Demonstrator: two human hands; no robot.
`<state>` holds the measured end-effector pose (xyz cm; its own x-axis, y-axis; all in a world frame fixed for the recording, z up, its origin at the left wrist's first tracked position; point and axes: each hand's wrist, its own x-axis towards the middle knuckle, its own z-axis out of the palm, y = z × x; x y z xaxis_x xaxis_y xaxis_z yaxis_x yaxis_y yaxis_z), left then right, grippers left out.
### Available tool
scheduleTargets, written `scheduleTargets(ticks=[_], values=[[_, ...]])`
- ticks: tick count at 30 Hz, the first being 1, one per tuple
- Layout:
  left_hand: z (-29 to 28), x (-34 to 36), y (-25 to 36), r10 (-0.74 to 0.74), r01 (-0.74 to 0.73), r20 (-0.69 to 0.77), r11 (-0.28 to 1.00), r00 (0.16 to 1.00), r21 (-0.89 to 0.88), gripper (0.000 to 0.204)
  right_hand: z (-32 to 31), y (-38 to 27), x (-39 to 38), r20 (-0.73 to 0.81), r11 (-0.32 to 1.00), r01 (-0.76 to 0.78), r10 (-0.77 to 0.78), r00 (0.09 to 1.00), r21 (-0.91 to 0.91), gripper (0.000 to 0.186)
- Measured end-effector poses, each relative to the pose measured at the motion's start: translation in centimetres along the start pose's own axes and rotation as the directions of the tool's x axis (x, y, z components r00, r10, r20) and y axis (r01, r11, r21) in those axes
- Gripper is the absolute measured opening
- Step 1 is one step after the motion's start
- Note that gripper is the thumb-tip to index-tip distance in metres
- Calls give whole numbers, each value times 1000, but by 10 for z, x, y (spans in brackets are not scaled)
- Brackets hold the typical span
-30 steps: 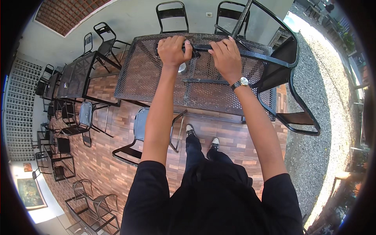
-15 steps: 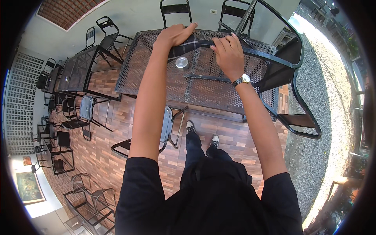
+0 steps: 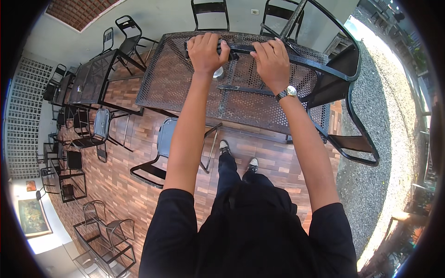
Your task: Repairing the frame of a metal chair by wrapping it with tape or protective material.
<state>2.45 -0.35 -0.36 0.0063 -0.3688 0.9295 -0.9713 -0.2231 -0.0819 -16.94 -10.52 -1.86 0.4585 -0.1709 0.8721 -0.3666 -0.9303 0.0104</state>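
Observation:
A black metal chair (image 3: 315, 66) lies tipped on a perforated metal table (image 3: 162, 85), its legs pointing left and its seat and backrest hanging past the right edge. My left hand (image 3: 206, 52) is closed over a dark checked cloth (image 3: 234, 56), wrapped around the end of a chair leg. Most of the cloth is hidden under my palm. Farther along the same leg, my right hand (image 3: 271, 64) holds the bar with its fingers curled over the top. A small round clear glass dish (image 3: 218, 72) sits on the table, partly covered by my left wrist.
Another chair (image 3: 166, 136) stands at the table's near side, left of my feet. Two chairs (image 3: 210, 14) are against the back wall. More tables (image 3: 88, 81) and chairs fill the left. Gravel (image 3: 366, 139) borders the tiled floor (image 3: 232, 185) at right.
My left hand has turned over, with its knuckles now on top, and closed over the cloth, covering most of it. My right hand stays on the chair leg almost unmoved.

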Motion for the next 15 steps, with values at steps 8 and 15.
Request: scheduleTargets(ticks=[8, 15], values=[[-14, 32, -1, -279, 311, 559, 950, 781, 40, 43, -1, 0, -1, 20, 1000, 3, -3, 1000, 0, 24], [-1, 64, -17, -350, 417, 816, 897, 460, 150, 62, -3, -1, 0, 17, 1000, -3, 3, 1000, 3, 25]])
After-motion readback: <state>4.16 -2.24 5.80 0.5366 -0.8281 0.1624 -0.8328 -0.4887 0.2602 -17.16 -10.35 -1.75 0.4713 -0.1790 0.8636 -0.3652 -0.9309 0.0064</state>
